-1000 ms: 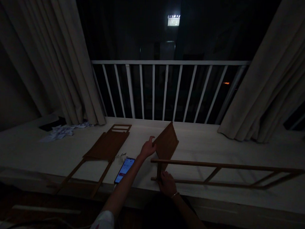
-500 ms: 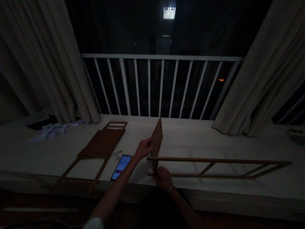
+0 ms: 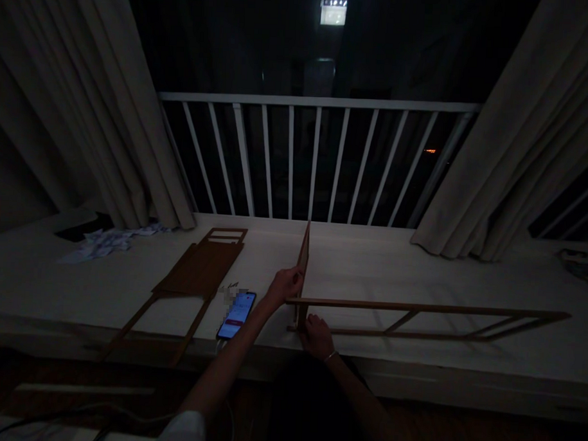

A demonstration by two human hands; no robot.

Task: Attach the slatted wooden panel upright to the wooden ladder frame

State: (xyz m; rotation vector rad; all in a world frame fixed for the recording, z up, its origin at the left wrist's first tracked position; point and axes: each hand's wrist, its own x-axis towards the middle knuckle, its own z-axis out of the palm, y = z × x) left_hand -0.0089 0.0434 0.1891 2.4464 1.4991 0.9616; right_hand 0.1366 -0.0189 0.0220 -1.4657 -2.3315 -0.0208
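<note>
A brown wooden panel stands almost edge-on to me on the pale ledge. My left hand is closed on its near left side. A long wooden ladder-like frame stretches to the right along the ledge. My right hand grips the frame's left end where the panel meets it. The room is very dark and the fingers show only roughly.
Another brown panel with frame legs lies flat to the left. A lit phone rests beside my left forearm. Crumpled papers lie at far left. White railing and curtains back the ledge.
The panel has swung from a tilted, face-on pose to standing upright and edge-on. My left hand followed it; my right hand stayed at the frame's left end.
</note>
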